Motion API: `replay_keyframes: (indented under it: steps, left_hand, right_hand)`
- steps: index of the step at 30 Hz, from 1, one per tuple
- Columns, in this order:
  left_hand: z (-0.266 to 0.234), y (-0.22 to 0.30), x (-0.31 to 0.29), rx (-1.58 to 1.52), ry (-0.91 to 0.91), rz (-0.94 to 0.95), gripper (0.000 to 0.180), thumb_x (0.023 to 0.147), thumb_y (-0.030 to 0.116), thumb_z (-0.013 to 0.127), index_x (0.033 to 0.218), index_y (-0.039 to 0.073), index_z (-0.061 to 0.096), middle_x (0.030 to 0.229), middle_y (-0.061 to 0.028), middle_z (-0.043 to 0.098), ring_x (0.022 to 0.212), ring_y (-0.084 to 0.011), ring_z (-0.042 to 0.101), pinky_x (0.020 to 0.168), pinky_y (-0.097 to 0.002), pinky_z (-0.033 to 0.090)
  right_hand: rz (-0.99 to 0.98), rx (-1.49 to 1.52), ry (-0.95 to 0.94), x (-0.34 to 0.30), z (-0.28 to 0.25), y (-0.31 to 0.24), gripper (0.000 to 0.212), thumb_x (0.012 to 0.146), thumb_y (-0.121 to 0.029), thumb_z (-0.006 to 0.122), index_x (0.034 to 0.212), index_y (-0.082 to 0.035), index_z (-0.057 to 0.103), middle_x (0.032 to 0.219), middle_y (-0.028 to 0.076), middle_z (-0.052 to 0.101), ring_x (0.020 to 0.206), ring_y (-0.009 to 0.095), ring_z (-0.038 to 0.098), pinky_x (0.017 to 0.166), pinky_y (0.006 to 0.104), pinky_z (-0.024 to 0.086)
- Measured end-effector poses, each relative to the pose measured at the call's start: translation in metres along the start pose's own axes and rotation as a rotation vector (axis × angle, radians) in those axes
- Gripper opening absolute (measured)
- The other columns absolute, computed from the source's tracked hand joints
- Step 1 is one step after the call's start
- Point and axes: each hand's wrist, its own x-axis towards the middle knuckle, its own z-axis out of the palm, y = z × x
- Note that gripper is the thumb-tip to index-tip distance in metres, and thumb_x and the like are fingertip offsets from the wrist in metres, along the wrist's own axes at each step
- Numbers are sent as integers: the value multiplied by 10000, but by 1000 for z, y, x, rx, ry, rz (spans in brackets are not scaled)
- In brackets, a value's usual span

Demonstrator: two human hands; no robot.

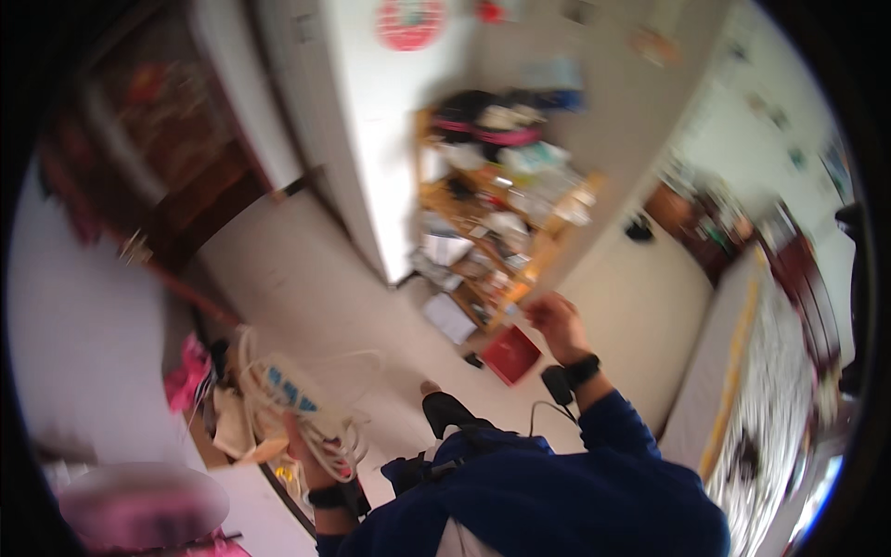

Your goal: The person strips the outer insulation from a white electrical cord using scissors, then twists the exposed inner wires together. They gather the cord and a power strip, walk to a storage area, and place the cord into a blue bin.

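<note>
Apparently, the left hand (303, 447) grips pale cable (342, 446) in loose loops, bunched against a blue-patched strip (291, 390) at lower left, probably so that the coils hang together instead of trailing. The right hand (557, 330) is raised with fingers bent, perhaps keeping clear of the bundle; blur leaves me unable to tell whether it holds anything, or touches the red box (511, 356) just beside it. Beneath, pale floor (288, 251) runs past a cluttered wooden shelf (438, 197) toward what looks like a shiny-covered bed (766, 399).
</note>
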Motion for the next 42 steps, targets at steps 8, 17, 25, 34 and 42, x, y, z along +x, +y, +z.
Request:
replay_keyframes:
  steps: [8,17,25,34,42]
  left_hand:
    - [45,138,111,-36,136,446,565,977,538,497,1278,63,558,1075,-70,664,884,-194,660,731,-321,566]
    - [28,289,253,-131,136,574,519,978,516,512,1253,81,575,1034,-56,675,877,-184,671,713,-296,567]
    - [76,461,423,-137,-101,278,480,998,446,506,1274,58,567,1116,-95,685,934,-230,690,787,-388,596]
    - [161,595,656,-17,-326,294,503,982,370,567,1334,16,499,1213,-147,650,1051,-270,671,897,-392,573]
    - [239,686,824,-41,-243,221,503,982,375,576,1339,30,499,1236,-163,638,1083,-284,657,893,-417,581]
  right_hand:
    - [135,-28,-348,243,240,41,205,982,-212,524,924,-45,628,858,66,666,800,156,627,727,276,480]
    - [44,-138,-644,438,495,72,203,994,-207,535,1081,-39,609,975,63,681,844,143,613,783,276,469]
    - [-154,-82,-377,602,628,53,206,1001,-239,557,1046,-51,626,892,61,675,789,137,617,710,264,477]
    - [-197,-362,-467,884,750,66,272,982,-246,571,1109,-14,632,952,52,671,800,121,614,719,255,457]
    - [-175,-757,-187,1177,831,126,471,894,-351,643,1224,-17,614,1091,73,664,937,228,646,790,360,512]
